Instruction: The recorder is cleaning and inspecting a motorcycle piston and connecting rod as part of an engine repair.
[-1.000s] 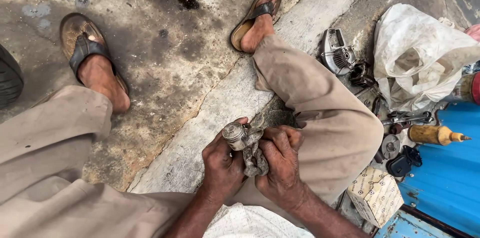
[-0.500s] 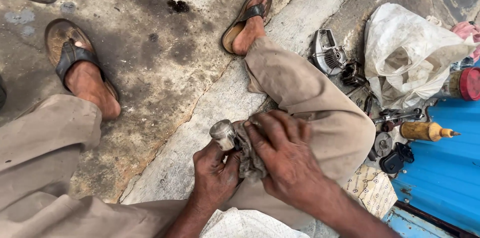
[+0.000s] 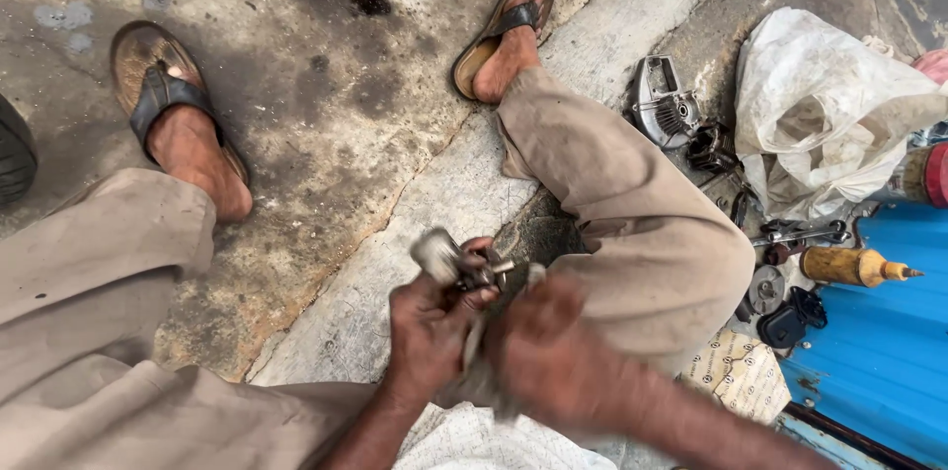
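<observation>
while gripped in the left hand (image 3: 427,332), small metal part (image 3: 442,258) is wiped above the knees.
left fingers pinched on part; blurred right hand (image 3: 548,356) closed on rag (image 3: 472,347); firm grip, short strokes advised.

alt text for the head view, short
Seen from above, a squatting person's left hand grips a small grey metal part while the blurred right hand works a rag against it; sandalled feet rest on stained concrete.

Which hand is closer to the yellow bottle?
Right. The right hand is blurred, nearer the yellow bottle on the right; the left hand sits farther away, gripping a small metal part.
</observation>
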